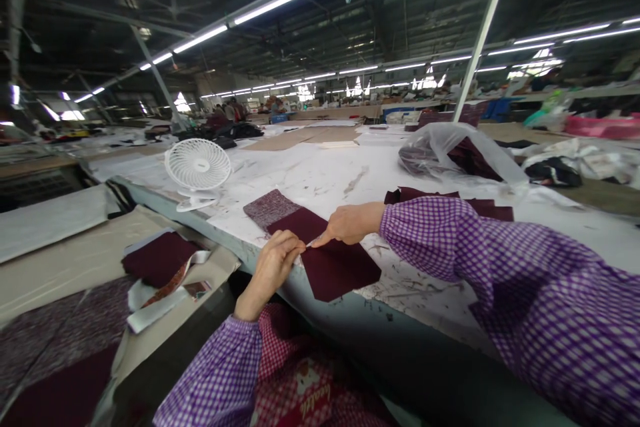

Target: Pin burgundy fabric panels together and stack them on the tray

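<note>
A maroon fabric piece (343,268) with a speckled section at its far end lies on the white table and hangs a little over the front edge. My left hand (275,260) is closed in a pinch at the fabric's near edge. From the other side, my right hand (350,223) reaches in, closed on a slim metal tool (314,241) whose tip meets the left fingertips. Most of that tool is hidden by the fingers, so its exact kind does not show.
A small white fan (199,165) stands at the table's left edge. Folded maroon fabric (425,195) lies behind my right sleeve, near a clear plastic bag (463,153). Lower left, a board holds maroon scraps (159,257) and speckled cloth (65,327).
</note>
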Motion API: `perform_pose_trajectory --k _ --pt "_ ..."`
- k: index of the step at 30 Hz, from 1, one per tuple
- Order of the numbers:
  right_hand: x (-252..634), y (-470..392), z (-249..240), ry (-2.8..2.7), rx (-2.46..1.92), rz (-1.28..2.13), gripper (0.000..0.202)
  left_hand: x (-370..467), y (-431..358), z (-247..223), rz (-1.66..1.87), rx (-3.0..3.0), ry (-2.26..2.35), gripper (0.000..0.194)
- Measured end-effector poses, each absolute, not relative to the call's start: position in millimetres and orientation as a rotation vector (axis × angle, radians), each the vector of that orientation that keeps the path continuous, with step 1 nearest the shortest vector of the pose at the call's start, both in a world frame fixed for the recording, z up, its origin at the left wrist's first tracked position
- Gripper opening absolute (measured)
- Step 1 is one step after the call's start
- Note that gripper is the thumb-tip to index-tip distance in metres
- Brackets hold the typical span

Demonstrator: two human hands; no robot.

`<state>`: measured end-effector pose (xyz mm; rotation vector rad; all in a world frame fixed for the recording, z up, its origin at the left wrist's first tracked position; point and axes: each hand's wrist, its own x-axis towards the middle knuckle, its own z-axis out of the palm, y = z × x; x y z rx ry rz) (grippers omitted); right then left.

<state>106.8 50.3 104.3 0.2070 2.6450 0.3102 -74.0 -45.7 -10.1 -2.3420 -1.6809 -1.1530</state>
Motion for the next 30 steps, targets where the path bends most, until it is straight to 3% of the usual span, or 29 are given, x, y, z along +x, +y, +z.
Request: perform_pose_trajectory --k 4,14,18,22,25,30 --pt "102.9 47.1 107.3 2.625 0.2 0.299 0.065 -78.0 -47.7 -12.4 -1.298 -2.33 -1.734 0.016" --pt "97.7 41.9 101.7 2.65 0.215 0.383 0.071 -75.1 -50.8 -7.3 -1.283 -2.275 -1.866 0.018" --pt "102.9 45.9 89.4 2.759 0.228 0.431 0.058 -75.3 -43.8 -10.3 -1.313 -2.115 -1.987 0.02" --pt "119.2 61.6 76.2 2.916 0.48 0.117 0.054 -66.0 -37.9 -3.2 -0.97 -2.113 -2.081 0.024" --pt "127.7 68.6 65.5 2.96 0.592 -0.126 0.033 -55.8 -33.1 5.3 -0.767 -2.064 -2.158 0.028" --pt "127.8 71.0 54.8 3.102 0.511 -0.034 0.009 -48.9 -22.1 16.7 -0.543 -1.982 -2.239 0.037"
